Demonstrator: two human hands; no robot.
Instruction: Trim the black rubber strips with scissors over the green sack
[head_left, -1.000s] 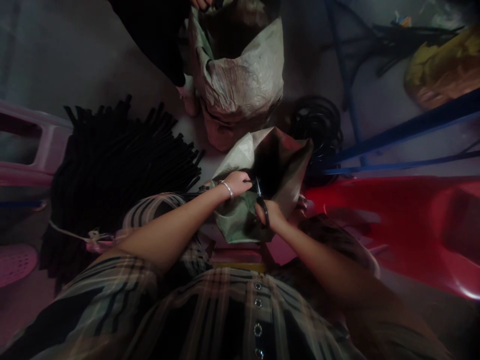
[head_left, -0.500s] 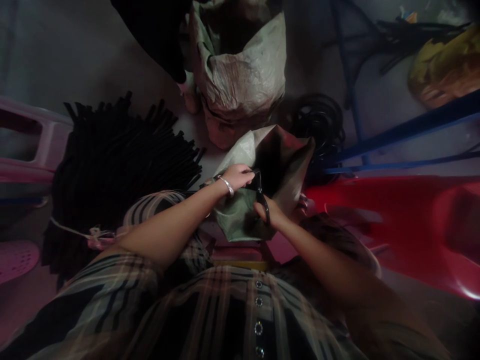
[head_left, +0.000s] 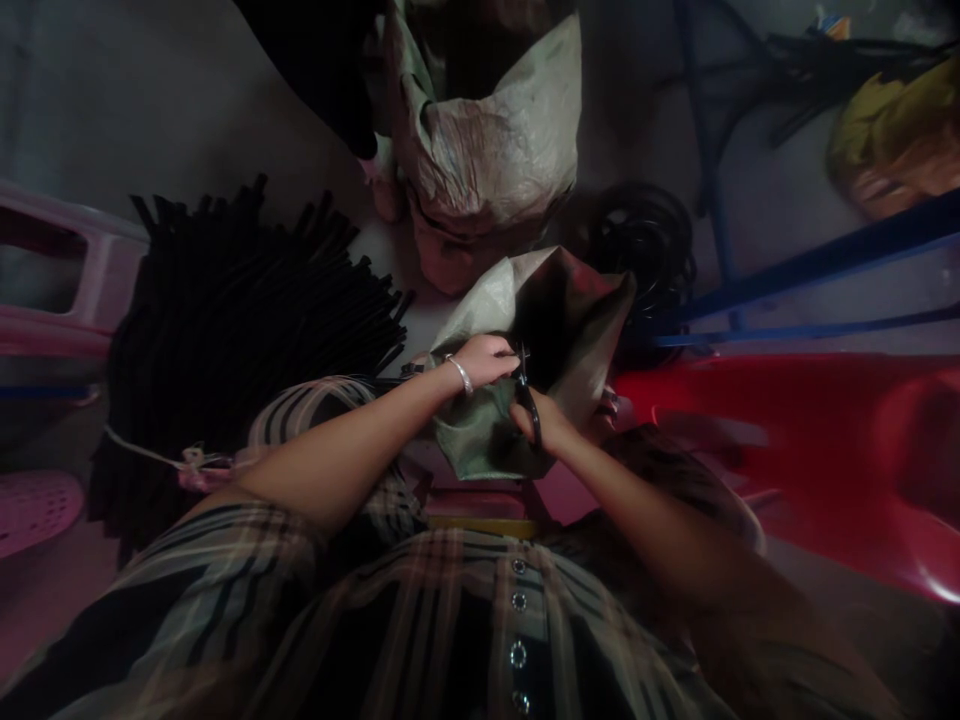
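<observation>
Over the woven sack (head_left: 574, 340), the right hand (head_left: 549, 422) clasps black scissors (head_left: 529, 412).

Woven sack (head_left: 480, 435) directly before the person, left hand (head_left: 484, 362) on it, scissors (head_left: 529, 415) in right hand (head_left: 544, 420) at its mouth. Second sack (head_left: 487, 150) just beyond. Rod bundle (head_left: 240, 320) to the left, plastic crate (head_left: 67, 290) further left. Tubing coil (head_left: 645, 240) right of the sacks; plastic tub (head_left: 780, 420) further right, metal frame (head_left: 810, 260) behind it.

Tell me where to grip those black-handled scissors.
Take the black-handled scissors by their finger loops, coming from the near side, where the right hand is: the loops trail back toward the body, while the blades point into the woven sack that the left hand holds.
</observation>
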